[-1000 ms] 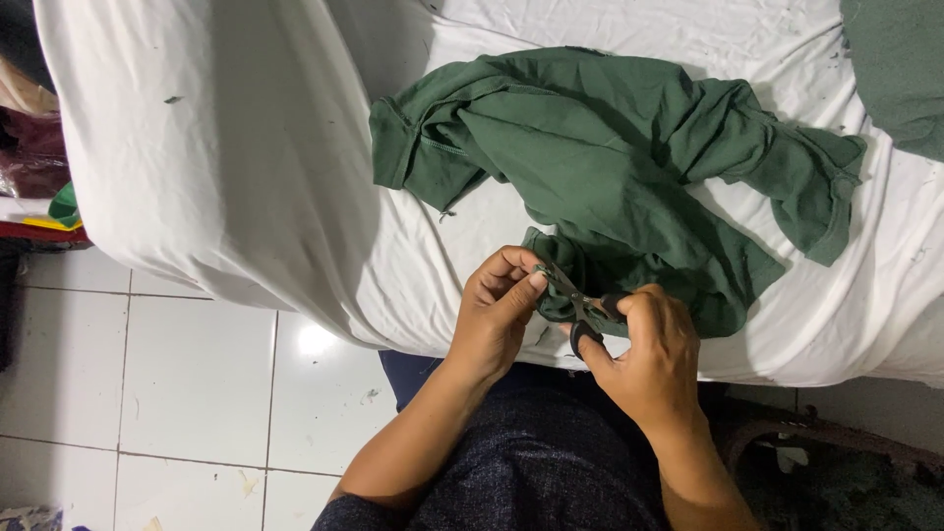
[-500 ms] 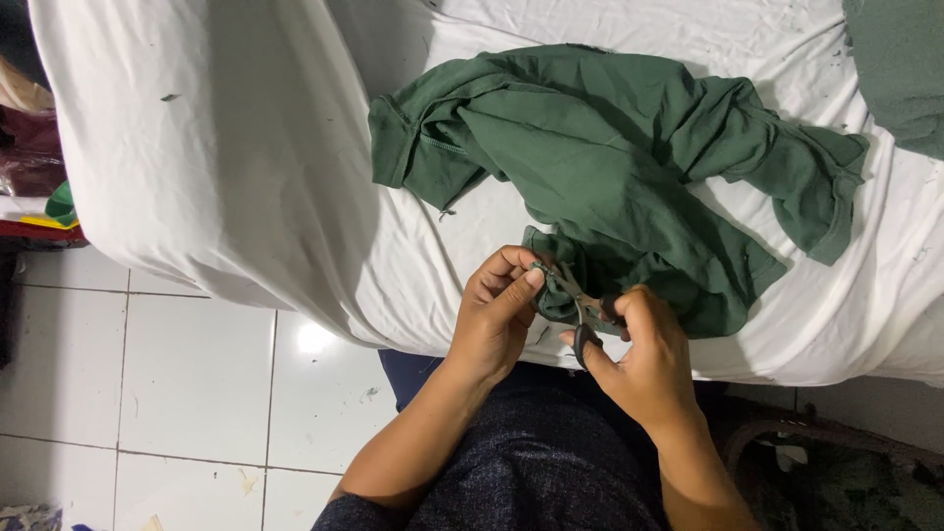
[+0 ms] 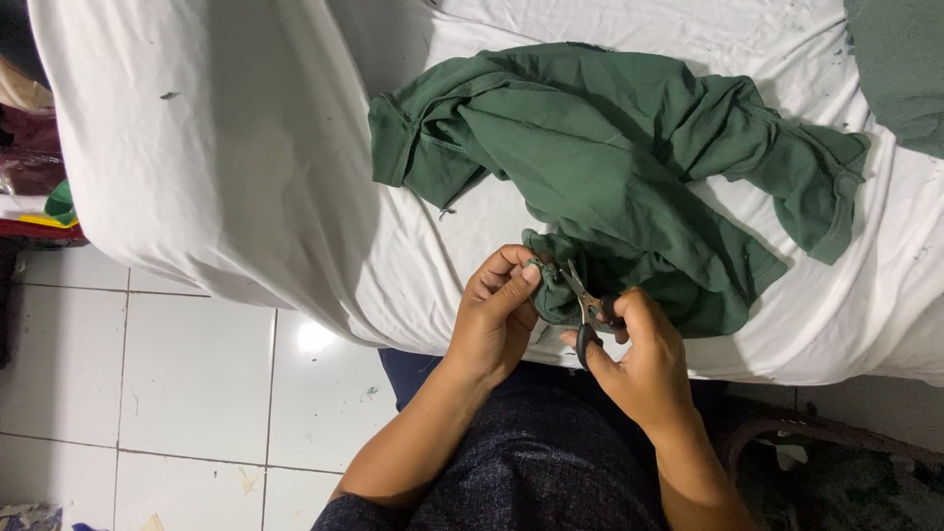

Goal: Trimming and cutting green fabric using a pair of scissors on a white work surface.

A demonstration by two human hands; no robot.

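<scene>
Left hand: the left hand [image 3: 500, 317] is pinching a folded edge of the green shirt [image 3: 610, 167] between thumb and fingertips, holding it up just off the bed [image 3: 246, 177].
Right hand: the right hand [image 3: 639, 359] is gripping small scissors [image 3: 582, 307], fingers closed around the dark handles, blades pointing up and left toward the pinched edge.
Shirt: it is lying crumpled on the white sheet, most of it spread toward the far side, with only the near hem lifted at the bed's edge above the person's lap.
Blades: the tips are meeting the cloth right beside the left fingertips; whether they are parted or closed is too small to tell.
Step in hand: judging by the pose, a loose thread or seam end at the hem is being snipped.
Doing it well: the left hand should be keeping the edge taut so the thread is standing clear of the fabric.
Care: only the tips should be working, angled away from the thumb, taking the thread and not the weave.
Risk: slack cloth bunching under the blades is likely to be nicked.
Surroundings: white floor tiles [image 3: 147, 393] are showing below the bed.
</scene>
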